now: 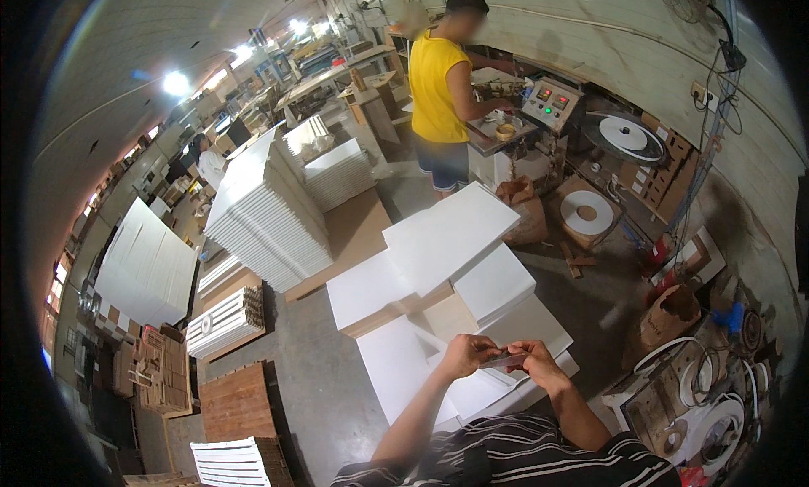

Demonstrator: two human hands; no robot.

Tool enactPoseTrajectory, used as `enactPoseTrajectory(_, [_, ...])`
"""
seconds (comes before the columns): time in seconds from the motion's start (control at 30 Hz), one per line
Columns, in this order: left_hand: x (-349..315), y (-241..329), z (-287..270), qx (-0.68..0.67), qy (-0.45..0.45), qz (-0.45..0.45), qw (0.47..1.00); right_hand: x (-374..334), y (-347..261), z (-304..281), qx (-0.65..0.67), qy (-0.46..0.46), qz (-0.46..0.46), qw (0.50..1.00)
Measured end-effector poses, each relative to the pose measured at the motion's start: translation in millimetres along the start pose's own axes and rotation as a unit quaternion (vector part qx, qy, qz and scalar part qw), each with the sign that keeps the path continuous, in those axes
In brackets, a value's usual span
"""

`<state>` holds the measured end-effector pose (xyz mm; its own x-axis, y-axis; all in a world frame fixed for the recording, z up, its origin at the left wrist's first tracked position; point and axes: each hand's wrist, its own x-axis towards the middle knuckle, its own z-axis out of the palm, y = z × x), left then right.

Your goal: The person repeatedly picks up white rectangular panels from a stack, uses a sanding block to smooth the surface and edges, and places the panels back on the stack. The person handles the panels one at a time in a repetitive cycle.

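My left hand (466,355) and my right hand (537,362) meet in front of me, fingers closed in pinches. Between them they hold a small flat object (504,361), partly see-through with a dark reddish part. The fingers cover much of it, so its kind is not plain. Just beyond and beneath both hands lies a pile of white boards (451,238) in uneven steps. One pale board surface (444,312) shows in a gap of the pile.
Ahead, a person in a yellow top (440,82) works at a machine with a control box (552,104). A tall white panel stack (268,209) stands left. On the right are a white tape roll (587,212), a paper bag (666,323) and white coils (716,432).
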<state>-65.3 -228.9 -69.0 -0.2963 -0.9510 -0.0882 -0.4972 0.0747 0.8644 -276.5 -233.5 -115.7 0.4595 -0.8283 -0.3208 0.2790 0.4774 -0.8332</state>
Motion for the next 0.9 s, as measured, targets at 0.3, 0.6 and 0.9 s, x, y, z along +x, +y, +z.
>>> enactPoseTrajectory(0.3, [-4.9,10.2,1.4,0.053,0.028,-0.016,0.998,-1.6,-1.5,-6.2,-0.056,0.016,-0.063,0.996])
enactPoseTrajectory(0.6, [2.0,6.0,1.9,0.054,0.039,0.028,0.997,2.7,6.4,-10.7,0.001,0.019,-0.083,0.996])
enactPoseTrajectory(0.9, [2.1,6.4,-1.8,0.003,0.023,0.014,1.0,8.4,10.7,-17.2,0.031,0.014,-0.058,0.998])
